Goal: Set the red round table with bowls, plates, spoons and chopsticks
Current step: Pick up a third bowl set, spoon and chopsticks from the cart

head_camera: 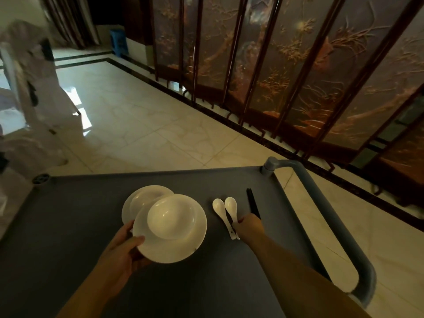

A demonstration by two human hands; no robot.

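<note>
A white plate [183, 246] carries a white bowl [172, 216], and my left hand [125, 249] grips the plate's near-left rim, thumb on top. Behind it a second plate [126, 207] with a bowl [146, 197] lies on the grey cart top [68, 226]. Two white spoons [223, 210] lie side by side to the right. Black chopsticks [252, 203] lie just right of the spoons. My right hand [249, 224] is curled over the spoon handles and the near ends of the chopsticks; its fingers are hidden beneath it. The red round table is not in view.
The cart has a grey tubular handle [332, 214] along its right side. Beyond it stretches a glossy tiled floor [137, 122]. A dark wooden folding screen [298, 76] runs along the right. A white-covered chair [34, 88] stands at the left.
</note>
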